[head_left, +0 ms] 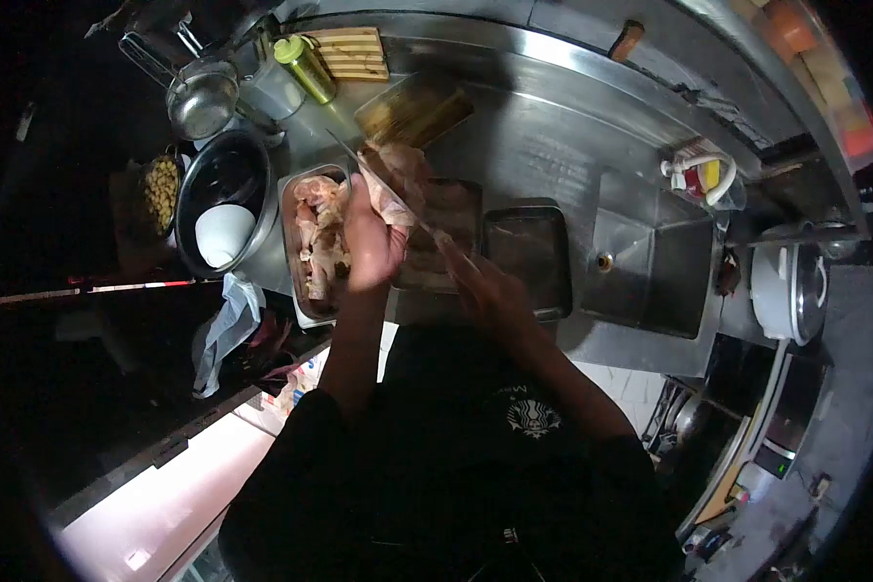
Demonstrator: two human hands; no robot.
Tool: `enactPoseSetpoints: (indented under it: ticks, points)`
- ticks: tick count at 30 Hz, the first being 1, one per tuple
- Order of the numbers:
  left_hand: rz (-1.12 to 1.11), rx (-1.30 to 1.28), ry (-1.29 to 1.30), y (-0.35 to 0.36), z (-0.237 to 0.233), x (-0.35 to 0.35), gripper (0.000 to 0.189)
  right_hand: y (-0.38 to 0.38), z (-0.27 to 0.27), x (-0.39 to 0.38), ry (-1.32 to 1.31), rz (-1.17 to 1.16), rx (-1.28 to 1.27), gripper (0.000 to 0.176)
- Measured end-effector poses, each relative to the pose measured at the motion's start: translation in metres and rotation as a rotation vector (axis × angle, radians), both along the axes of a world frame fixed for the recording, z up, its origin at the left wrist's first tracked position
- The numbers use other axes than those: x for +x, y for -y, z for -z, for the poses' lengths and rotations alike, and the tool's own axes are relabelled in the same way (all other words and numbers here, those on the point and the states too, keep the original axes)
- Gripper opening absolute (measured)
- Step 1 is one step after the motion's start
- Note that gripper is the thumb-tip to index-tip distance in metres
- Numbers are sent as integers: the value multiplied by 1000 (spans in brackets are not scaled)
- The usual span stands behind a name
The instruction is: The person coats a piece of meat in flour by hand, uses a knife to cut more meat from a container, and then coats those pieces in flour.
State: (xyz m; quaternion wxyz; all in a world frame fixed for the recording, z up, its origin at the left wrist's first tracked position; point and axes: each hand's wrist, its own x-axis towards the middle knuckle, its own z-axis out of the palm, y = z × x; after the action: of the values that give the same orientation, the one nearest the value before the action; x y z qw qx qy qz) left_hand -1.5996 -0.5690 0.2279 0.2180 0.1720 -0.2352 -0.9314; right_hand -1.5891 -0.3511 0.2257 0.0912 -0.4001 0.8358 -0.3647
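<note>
My left hand is closed around a raw chicken piece, held up above the metal trays. My right hand grips a knife; its long blade slants up and left across the chicken piece. Just left of my left hand sits a metal tray with several raw chicken pieces in it. A second metal tray lies below the hands, partly hidden by them. Beside it on the right is a dark tray.
A sink is set into the steel counter at right. Left stand a black basin with a white bowl, and a strainer. Behind are a green bottle, a striped wooden board and a wet cutting board.
</note>
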Motion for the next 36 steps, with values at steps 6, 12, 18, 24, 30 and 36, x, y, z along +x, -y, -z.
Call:
enactPoseSetpoints:
  ticks: [6,12,18,24,30,36]
  points:
    - [86,12,-84,0,15,1,44,15,-5,-10,84,1,-42,62]
    - [65,88,-78,-2,8,-1,44,19,-29,-22,-36,7,-415,59]
    - [160,22,-116,-12,-3,3,42,19,-23,-32,36,55,-356,57]
    - [128,88,-48,-12,-17,3,38,2,-9,-19,6,73,-263,61]
    - [173,-58,55,-1,-4,7,42,-18,-13,-4,92,117,-142,65]
    - [21,-635,304,-30,-24,11,37,7,7,-27,60,120,-362,64]
